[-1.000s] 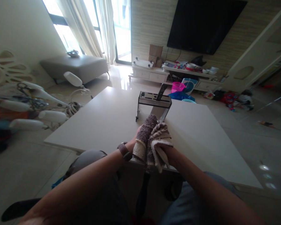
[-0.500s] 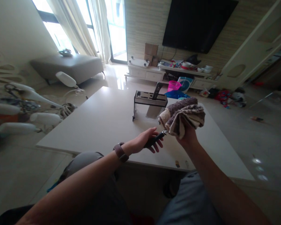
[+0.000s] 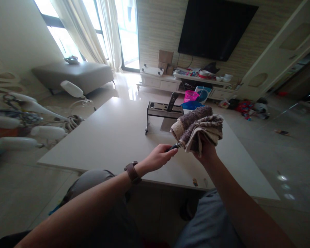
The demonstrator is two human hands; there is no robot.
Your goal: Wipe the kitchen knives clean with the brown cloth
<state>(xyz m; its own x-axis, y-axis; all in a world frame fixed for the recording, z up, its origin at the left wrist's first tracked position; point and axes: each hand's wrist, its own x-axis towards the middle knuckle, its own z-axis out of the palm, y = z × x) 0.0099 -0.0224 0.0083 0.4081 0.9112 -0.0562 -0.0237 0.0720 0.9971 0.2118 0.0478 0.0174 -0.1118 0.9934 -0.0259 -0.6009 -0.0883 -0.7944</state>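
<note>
My left hand (image 3: 158,158), with a brown-strapped watch (image 3: 132,172) on its wrist, is closed round a black handle (image 3: 173,147) with a metal collar, which looks like a knife's. The far end of this knife goes into a folded brown and beige towel (image 3: 197,129), so any blade is hidden. My right hand (image 3: 206,151) grips the towel from below and behind; its fingers are mostly covered by the cloth. Beyond both hands stands a knife rack (image 3: 155,109) on the white table, with a black-handled cleaver (image 3: 172,102) upright in it.
Two small objects, one of them brownish (image 3: 195,182), lie by the near edge of the white table (image 3: 105,137). A pink basket (image 3: 191,95) and a blue item (image 3: 193,105) are beyond its far side. A lamp with white shades (image 3: 72,89) stands at left.
My left hand's fingers, loosely spread around the handle before, have closed on it. The towel and handle have shifted slightly left in the view.
</note>
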